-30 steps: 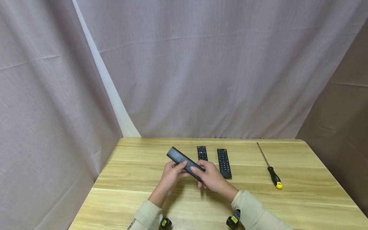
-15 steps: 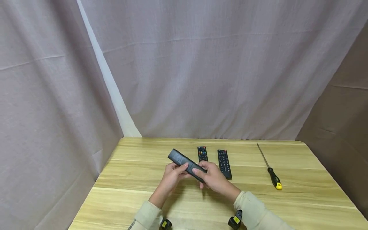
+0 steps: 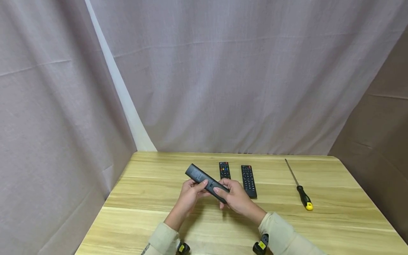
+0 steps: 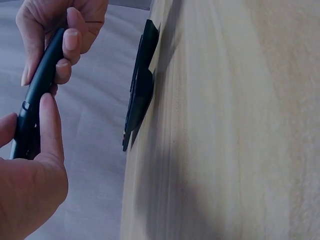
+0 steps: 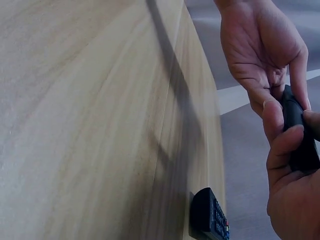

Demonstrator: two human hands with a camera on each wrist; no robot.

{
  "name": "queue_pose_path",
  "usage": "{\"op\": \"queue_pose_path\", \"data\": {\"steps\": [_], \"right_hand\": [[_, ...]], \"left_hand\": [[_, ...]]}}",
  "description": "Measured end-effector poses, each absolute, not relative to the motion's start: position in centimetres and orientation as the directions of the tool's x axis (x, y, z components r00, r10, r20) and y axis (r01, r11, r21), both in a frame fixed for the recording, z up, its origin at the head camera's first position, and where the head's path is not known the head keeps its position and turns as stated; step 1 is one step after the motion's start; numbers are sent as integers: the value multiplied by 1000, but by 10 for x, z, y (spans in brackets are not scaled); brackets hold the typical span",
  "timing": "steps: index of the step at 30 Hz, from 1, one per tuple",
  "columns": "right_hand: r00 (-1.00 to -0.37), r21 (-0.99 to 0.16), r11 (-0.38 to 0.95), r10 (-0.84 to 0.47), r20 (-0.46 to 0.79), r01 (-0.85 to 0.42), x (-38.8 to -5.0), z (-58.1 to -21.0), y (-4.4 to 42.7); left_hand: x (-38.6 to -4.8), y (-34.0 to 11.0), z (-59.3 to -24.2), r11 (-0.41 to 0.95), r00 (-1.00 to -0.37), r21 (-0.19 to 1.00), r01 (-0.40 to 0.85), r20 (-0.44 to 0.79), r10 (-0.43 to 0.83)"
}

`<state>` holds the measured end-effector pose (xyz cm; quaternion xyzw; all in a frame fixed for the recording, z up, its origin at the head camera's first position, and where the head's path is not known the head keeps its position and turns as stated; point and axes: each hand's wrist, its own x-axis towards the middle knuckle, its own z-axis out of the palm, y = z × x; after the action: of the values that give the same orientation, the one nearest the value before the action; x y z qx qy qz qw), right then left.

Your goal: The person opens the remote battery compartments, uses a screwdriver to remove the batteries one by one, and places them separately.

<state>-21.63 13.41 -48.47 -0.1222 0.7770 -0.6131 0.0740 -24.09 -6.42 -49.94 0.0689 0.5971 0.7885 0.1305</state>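
Observation:
Both hands hold a black remote control [image 3: 198,175] above the table, its back facing up and its far end slanting to the left. My left hand [image 3: 188,195] grips it around the middle, thumb on the back. Toward the near end, my right hand [image 3: 237,198] grips it with the thumb pressing on the back cover. A small dark gap shows in the back between the two thumbs. In the left wrist view the remote [image 4: 42,75] appears edge-on between both hands. Fingers partly cover the remote [image 5: 295,120] in the right wrist view.
Two more black remotes lie buttons up on the wooden table [image 3: 143,198]: one remote [image 3: 224,169] partly behind my right hand, another remote [image 3: 248,180] just right of it. Farther right lies a screwdriver [image 3: 302,194] with a black and yellow handle. Grey curtains [image 3: 223,88] stand behind.
A small dark gap has appeared in the back of the held remote, between the thumbs. The hands stay nearly in place; the other remotes and the screwdriver have not moved.

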Motion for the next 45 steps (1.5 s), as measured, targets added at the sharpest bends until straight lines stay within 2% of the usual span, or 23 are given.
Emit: {"op": "queue_pose_path", "data": {"steps": [10, 20, 30, 40, 45], "right_hand": [[-960, -966, 247, -281, 3, -76, -216, -487, 137], [-983, -940, 336, -183, -7, -56, -216, -492, 137], [-984, -938, 343, -180, -10, -53, -214, -492, 137], [-982, -949, 310, -190, -2, -58, -215, -500, 148], [-982, -953, 300, -189, -12, -46, -215, -502, 150]], "left_hand": [[-240, -63, -498, -233, -960, 966, -114, -46, 278], [-240, -63, -498, -230, -969, 970, -85, -27, 245], [-239, -65, -499, -216, -972, 974, -64, -12, 235], [-244, -73, -501, -278, -995, 958, -68, -46, 85], [-246, -77, -503, -302, -996, 950, -79, -67, 51]]}}
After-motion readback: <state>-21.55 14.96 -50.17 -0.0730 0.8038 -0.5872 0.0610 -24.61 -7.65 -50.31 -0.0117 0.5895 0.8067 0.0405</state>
